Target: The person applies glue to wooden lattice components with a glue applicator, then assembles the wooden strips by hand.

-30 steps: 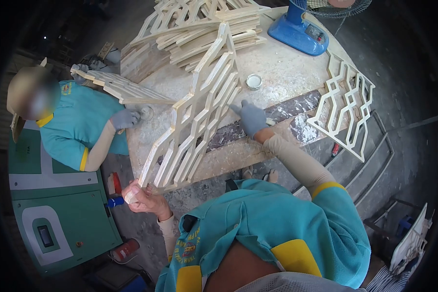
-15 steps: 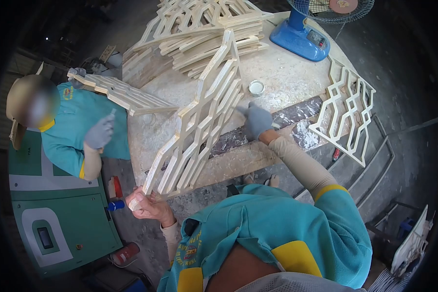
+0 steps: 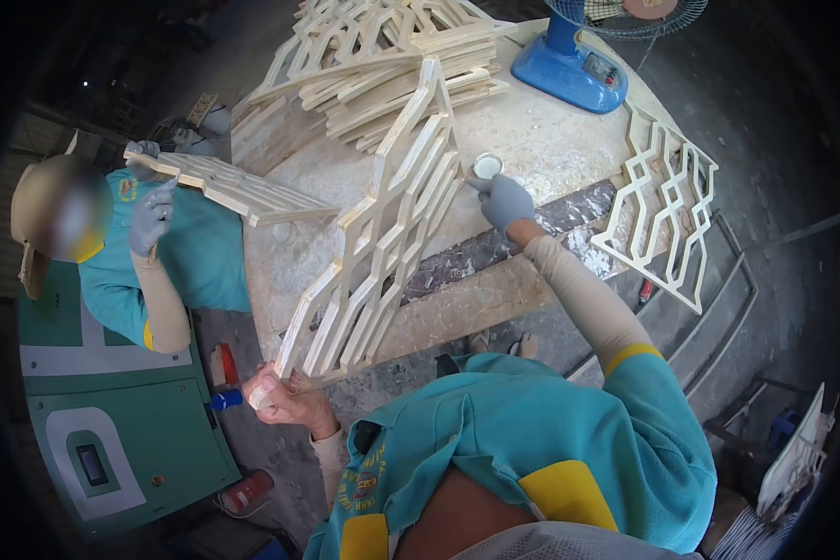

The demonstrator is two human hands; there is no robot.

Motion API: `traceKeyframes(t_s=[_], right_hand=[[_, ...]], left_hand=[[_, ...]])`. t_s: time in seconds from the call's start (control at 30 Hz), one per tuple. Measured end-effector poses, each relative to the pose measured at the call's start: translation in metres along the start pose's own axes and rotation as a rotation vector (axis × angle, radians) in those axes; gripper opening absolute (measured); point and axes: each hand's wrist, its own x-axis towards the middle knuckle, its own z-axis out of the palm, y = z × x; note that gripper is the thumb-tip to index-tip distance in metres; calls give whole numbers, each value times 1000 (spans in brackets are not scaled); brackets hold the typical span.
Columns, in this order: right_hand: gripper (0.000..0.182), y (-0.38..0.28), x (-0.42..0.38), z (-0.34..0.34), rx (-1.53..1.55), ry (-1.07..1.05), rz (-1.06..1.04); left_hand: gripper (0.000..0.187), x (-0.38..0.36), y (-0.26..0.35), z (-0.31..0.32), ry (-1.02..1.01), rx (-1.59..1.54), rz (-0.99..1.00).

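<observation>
A pale wooden lattice panel [image 3: 383, 219] stands tilted on the table. My bare left hand [image 3: 289, 403] is closed around its lower end, with a light wrapping visible on one finger or the thumb. On my right hand [image 3: 508, 203] is a grey glove; one finger points left near the panel's right edge, and the others are curled. Whether something small sits in those fingers, I cannot make out. Just above that hand is a small round cup [image 3: 487, 166] with white paste in it.
Stacked lattice panels [image 3: 392, 79] lie at the back, beside a blue fan [image 3: 569, 75]. Another lattice panel [image 3: 667, 210] rests at the table's right edge. At left, a co-worker [image 3: 182, 233] in grey gloves holds a panel [image 3: 238, 187]. A green machine [image 3: 126, 439] stands lower left.
My right hand has moved slightly up toward the cup, its finger now pointing left. My left hand keeps its hold on the panel. The co-worker's lower hand has risen to their panel.
</observation>
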Motion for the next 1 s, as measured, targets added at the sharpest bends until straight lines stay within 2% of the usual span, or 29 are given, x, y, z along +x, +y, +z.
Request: traceKeyframes(t_s=[0.1,0.17,0.3,0.37,0.5,0.6,0.7,0.77,0.9,1.0], right_hand=[[26,6,17,13,-92,-58,122],[24,6,17,18,-156,-37,-12],[28,-4,15,-2,-120,-155,104],[31,-11,9,-14,-97,-132,40],[36,-6,15,2,-163,-95,47],[37,-11,4,-9,-154,-113,38],[34,-5,-15,-20,-88,-230,-52],[35,-6,-31,-23,-70,90,-179],[43,-29,-23,-35,-82,156,-185],[48,-39,-17,-26,-245,217,-251]], left_hand=[[34,0,-4,-1,-18,-17,10],[33,-1,-7,-3,7,9,44],[32,0,-10,-8,-34,3,42],[32,0,-9,-8,-43,6,16],[33,0,-4,-2,1,-4,50],[31,-1,7,3,20,14,-41],[31,2,2,2,11,21,-85],[34,4,-10,-4,-15,-15,-35],[34,2,0,1,-32,-60,-84],[34,1,1,1,-22,-68,-63]])
